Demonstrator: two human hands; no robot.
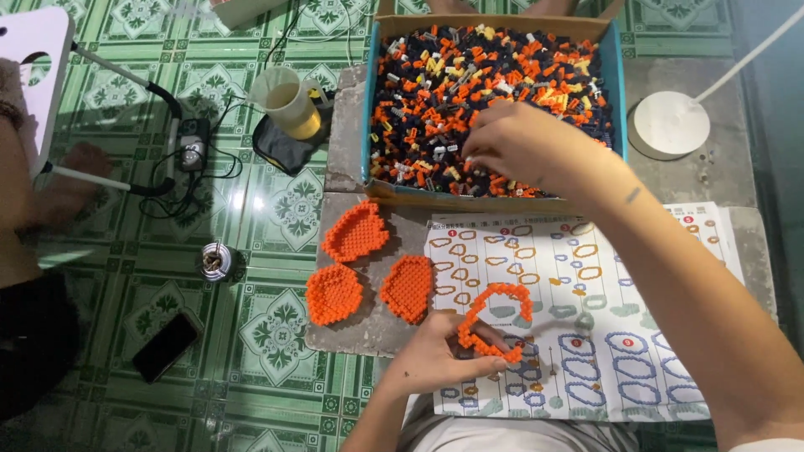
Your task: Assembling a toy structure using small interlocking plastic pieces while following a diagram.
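An open orange ring of small building bricks (496, 316), roughly petal-shaped with a gap at its lower right, lies over the left half of a printed instruction sheet (586, 310) and is pinched at its lower left edge by the left hand (440, 356), thumb above and fingers curled beneath. The right hand (523, 151) reaches across the sheet into a blue-walled cardboard box (618, 75), its fingers drawn together over the loose pieces; whether a piece is caught between the fingertips cannot be told at this sharpness. The box holds a dense heap of small bricks (435, 92), mostly orange and dark, with scattered yellow, white and grey. Left of the sheet, on a grey stone slab (352, 331), rest three finished orange petal plates: an upper one (356, 230), a lower left one (334, 294) and a lower right one (408, 287), near one another, the last just beside the sheet's edge. Beyond the slab, the green patterned tile floor (276, 335) carries a dark phone (167, 344), a small round metal tin (214, 261), a measuring jug of yellowish liquid (289, 105) standing on a dark cloth, and a tangle of black cable (188, 180). A white round lamp base (671, 123) stands right of the box. Another person's hand (71, 180) shows at the left edge.
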